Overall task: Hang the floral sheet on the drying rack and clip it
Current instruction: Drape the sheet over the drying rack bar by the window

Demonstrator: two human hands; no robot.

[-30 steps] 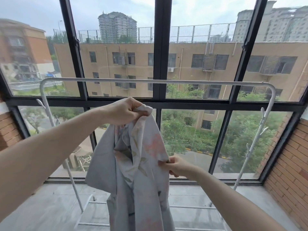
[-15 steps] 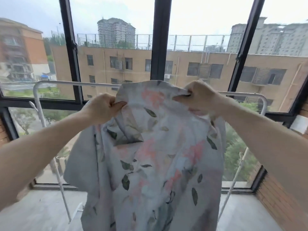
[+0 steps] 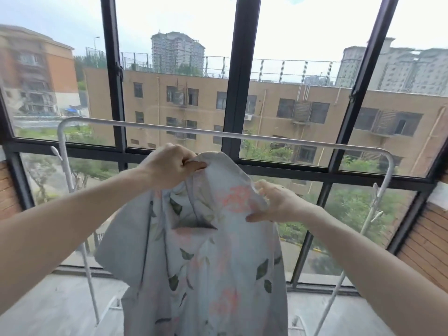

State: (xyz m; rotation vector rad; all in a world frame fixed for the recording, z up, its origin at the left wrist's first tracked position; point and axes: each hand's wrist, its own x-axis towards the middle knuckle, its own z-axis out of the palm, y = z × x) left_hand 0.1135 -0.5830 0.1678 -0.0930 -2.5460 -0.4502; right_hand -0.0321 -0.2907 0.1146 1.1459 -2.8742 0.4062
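floor [image 3: 55, 309]: grey concrete | on it: white drying rack [image 3: 169, 128] feet, nr window

Both hands [image 3: 173, 167] hold floral sheet [image 3: 206, 258] below rack [image 3: 266, 139].

Two bare forearms enter from the near left and near right edges. No sleeve covers either as far as shown. Left hand [image 3: 173, 167] and right hand [image 3: 278, 203]: no rings, watch, bands or gloves visible on the surfaces shown. Fingernails appear short, unpainted.
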